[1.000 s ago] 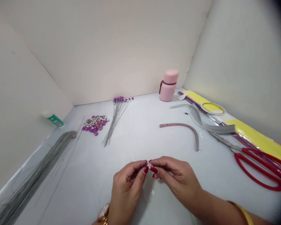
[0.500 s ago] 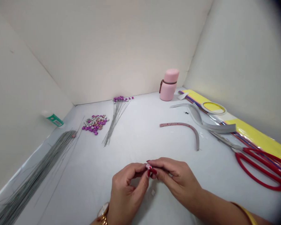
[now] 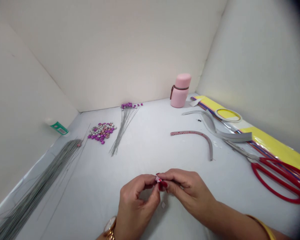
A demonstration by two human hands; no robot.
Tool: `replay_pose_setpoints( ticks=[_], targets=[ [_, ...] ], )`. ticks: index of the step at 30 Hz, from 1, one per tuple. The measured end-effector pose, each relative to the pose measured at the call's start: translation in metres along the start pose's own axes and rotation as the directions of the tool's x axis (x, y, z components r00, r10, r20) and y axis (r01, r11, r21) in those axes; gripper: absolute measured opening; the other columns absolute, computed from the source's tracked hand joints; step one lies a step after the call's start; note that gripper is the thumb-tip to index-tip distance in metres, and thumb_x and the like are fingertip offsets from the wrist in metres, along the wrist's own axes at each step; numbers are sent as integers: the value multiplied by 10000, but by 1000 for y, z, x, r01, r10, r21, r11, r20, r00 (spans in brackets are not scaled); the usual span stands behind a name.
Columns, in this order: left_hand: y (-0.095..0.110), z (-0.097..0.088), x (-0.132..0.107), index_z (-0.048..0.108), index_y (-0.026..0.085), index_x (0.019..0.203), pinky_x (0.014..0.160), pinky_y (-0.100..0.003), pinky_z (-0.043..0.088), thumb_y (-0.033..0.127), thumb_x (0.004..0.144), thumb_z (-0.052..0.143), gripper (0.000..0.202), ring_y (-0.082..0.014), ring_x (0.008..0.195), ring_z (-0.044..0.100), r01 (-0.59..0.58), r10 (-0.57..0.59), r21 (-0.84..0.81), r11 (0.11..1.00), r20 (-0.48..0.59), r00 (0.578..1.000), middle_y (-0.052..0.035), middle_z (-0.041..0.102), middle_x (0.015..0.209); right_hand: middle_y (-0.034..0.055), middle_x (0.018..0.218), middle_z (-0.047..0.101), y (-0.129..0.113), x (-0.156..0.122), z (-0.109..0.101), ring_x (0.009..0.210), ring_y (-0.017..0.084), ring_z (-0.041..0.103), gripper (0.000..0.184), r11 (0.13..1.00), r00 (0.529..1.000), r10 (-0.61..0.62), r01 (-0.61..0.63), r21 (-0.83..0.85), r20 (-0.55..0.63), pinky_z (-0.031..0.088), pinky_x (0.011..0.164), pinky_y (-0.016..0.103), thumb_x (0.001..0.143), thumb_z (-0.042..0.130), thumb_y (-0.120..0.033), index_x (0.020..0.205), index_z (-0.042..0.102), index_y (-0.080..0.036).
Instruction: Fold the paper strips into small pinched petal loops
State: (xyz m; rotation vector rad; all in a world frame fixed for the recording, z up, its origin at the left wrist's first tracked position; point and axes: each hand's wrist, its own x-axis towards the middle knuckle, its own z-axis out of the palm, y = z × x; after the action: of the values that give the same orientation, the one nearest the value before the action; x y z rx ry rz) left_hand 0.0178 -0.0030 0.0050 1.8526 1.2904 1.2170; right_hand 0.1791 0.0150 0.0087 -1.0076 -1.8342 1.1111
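Near the front of the white table, my left hand [image 3: 137,201] and my right hand [image 3: 193,190] meet fingertip to fingertip. Pinched between both is a small pink folded paper piece [image 3: 158,179] with red spots; the fingertips hide much of it. Just below the hands lies a tiny white scrap [image 3: 163,205]. Beyond them, a curved pink strip [image 3: 193,132] with red marks rests on the table, its far end turning grey.
At left are a bundle of thin wires [image 3: 43,181], a heap of purple, silver and pink pieces [image 3: 102,132], purple-tipped wires [image 3: 123,123] and a green-and-white tube [image 3: 58,127]. Rightward stand a pink flask [image 3: 180,91], tape roll [image 3: 228,115], grey strips [image 3: 236,136], red-handled scissors [image 3: 272,173] and yellow sheets [image 3: 277,143].
The fingertips have shifted slightly around the pink folded paper piece, which has turned a little and shows less. Everything else on the table is where it was.
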Motion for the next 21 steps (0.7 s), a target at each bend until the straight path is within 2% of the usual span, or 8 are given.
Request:
replay_pose_setpoints(
  ticks=[7,11,15,21],
  targets=[
    [1,-1,0,640,155,816,604,-212,545,105,746,567,113,-135,648,659,17,-17,-21,1000,24,1000,-33,699,728,16,733,666,0,-1,1,669,130,619,203,1000,1000,18,-18,-4,0,504,635,226,836,487,-178,954,648,-216],
    [1,-1,0,645,158,804,600,-211,546,89,735,573,120,-138,637,662,-82,83,43,996,-8,997,-34,707,721,22,756,671,1,-2,2,685,135,624,213,1000,1000,8,-9,-16,-3,513,643,231,842,471,-180,968,638,-223],
    [-1,-3,-3,647,148,851,676,-225,540,64,746,556,163,-153,720,667,-197,198,148,969,12,980,-63,713,787,22,771,673,-1,-4,3,688,131,631,225,998,999,-33,31,-51,-24,513,641,222,839,463,-152,968,633,-223],
    [-4,-1,-6,622,150,918,708,-234,529,37,744,540,223,-167,758,664,-279,287,282,918,16,958,-67,713,824,21,796,679,-1,-6,6,704,127,633,227,991,996,-70,63,-120,-59,509,649,214,832,464,-120,965,619,-218]
  ],
)
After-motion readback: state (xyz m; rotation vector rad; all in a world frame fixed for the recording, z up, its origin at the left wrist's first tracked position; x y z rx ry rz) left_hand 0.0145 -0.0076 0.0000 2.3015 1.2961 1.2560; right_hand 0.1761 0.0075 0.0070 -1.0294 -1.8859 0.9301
